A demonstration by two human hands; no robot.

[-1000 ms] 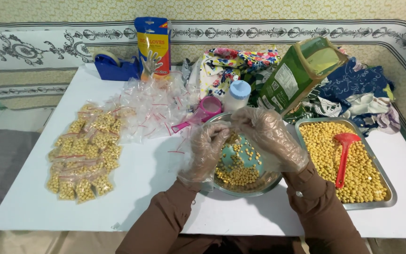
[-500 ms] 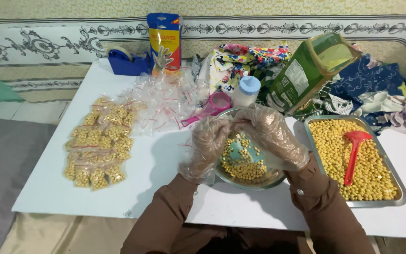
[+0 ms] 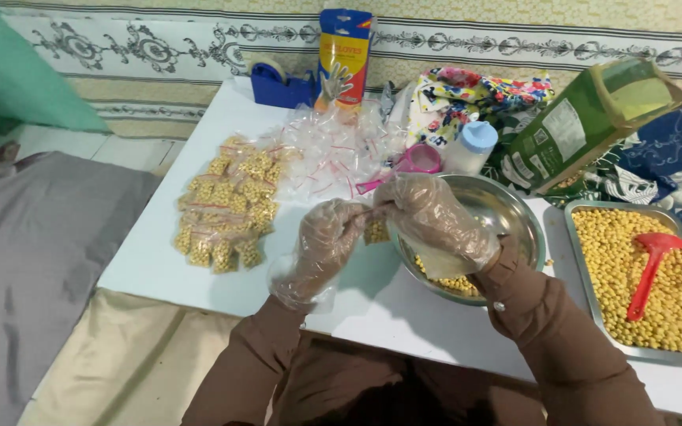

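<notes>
Both my hands wear thin clear plastic gloves. My left hand (image 3: 321, 244) and my right hand (image 3: 432, 221) pinch the top of a small clear bag of yellow beans (image 3: 376, 230), which hangs between them just left of a steel bowl (image 3: 507, 211). The bowl holds more yellow beans, mostly hidden under my right hand. Both hands are closed on the bag's top edge.
A pile of filled small bean bags (image 3: 226, 207) lies at the left of the white table (image 3: 159, 260). Empty clear bags (image 3: 329, 154), a pink scoop (image 3: 412, 164), a white bottle (image 3: 471, 147), a green box (image 3: 586, 122) stand behind. A steel tray of beans (image 3: 657, 276) with a red scoop (image 3: 647, 268) sits right.
The view has swung left. My hands have carried the small bag from above the bowl toward its left side, still pinching its top.
</notes>
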